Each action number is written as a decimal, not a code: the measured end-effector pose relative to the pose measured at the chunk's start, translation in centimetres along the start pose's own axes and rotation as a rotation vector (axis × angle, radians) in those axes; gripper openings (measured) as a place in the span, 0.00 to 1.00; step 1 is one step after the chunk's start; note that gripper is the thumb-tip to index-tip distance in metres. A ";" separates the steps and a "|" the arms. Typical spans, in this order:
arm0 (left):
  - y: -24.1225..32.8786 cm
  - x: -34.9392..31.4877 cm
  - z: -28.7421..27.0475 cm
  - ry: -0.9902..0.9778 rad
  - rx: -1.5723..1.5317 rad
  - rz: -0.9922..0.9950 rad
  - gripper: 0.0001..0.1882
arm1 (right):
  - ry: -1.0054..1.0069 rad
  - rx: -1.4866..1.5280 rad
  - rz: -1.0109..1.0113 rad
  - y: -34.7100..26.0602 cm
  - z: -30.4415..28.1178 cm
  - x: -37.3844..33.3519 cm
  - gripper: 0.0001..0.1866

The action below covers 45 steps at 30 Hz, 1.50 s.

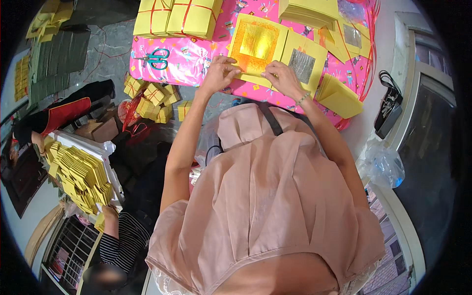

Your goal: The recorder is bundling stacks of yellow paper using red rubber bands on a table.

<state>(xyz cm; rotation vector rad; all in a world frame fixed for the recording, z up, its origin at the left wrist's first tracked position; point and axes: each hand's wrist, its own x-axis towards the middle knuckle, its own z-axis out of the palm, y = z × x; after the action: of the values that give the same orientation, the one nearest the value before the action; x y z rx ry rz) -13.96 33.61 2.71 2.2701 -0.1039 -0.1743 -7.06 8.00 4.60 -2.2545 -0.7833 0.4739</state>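
Observation:
A yellow paper sheet with a shiny gold square and an orange border (pixel 259 58) lies on the pink patterned tablecloth (pixel 184 61) in front of me. My left hand (pixel 220 74) has its fingers and thumb at the sheet's near left corner. At its near right edge, my right hand (pixel 285 80) pinches the paper between thumb and fingertips. Just right of this, partly under the gold sheet, a yellow sheet with a silver square (pixel 301 65) lies flat. Beside my right wrist is a stack of folded yellow paper (pixel 339 96).
Green-handled scissors (pixel 158 59) and bundles tied with red string (pixel 194 17) lie at the left. Another yellow stack (pixel 309 12) stands at the back. Red strings (pixel 372 54) hang at the right edge. At lower left, a person in striped sleeves (pixel 125 236) handles yellow paper packets (pixel 81 172).

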 end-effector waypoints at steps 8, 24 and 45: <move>-0.2 0.1 0.3 0.011 -0.003 -0.006 0.08 | -0.003 0.003 0.007 -0.1 0.0 0.1 0.13; 0.4 0.1 0.7 0.101 0.023 0.023 0.08 | 0.009 0.052 0.068 0.0 0.1 0.3 0.16; 6.7 3.2 1.2 0.405 0.318 0.235 0.31 | 0.110 0.043 0.129 2.4 -5.5 5.5 0.18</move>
<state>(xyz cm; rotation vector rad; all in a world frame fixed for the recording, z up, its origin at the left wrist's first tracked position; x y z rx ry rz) -11.10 27.97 6.74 2.5355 -0.1938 0.4545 0.90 7.53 6.12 -2.2788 -0.5697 0.4182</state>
